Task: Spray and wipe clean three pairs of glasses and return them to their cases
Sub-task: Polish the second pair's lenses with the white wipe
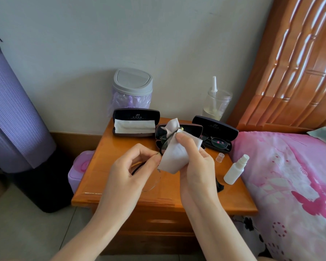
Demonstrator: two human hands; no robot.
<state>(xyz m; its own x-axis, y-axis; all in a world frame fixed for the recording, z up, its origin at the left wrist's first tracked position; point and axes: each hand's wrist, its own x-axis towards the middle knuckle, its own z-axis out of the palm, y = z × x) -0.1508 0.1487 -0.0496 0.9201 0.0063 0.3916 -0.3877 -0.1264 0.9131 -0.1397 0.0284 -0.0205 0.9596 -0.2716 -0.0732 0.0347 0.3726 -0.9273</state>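
A wooden nightstand (98, 162) stands beside a bed with a pink cover (290, 176). At its back is a small bin with a grey lid (133, 81), lined with a purple bag. Near it stands a clear jar (216, 104) holding a little liquid and a white nozzle.

Three dark cases lie open in a row. The left case (135, 114) contains a folded white cloth (134, 126). The middle case (191, 129) is mostly hidden, so I cannot tell its content. The right case (215, 127) contains dark-framed glasses (217, 142).

Above the nightstand, the left hand (132, 170) pinches the frame of the held glasses (153, 178) with curled fingers. The right hand (196, 161) grips a white wiping cloth (174, 157) folded around one lens, thumb on top.

A white spray bottle (234, 171) stands uncapped near the bed edge, and its clear cap (220, 157) is just beside it.
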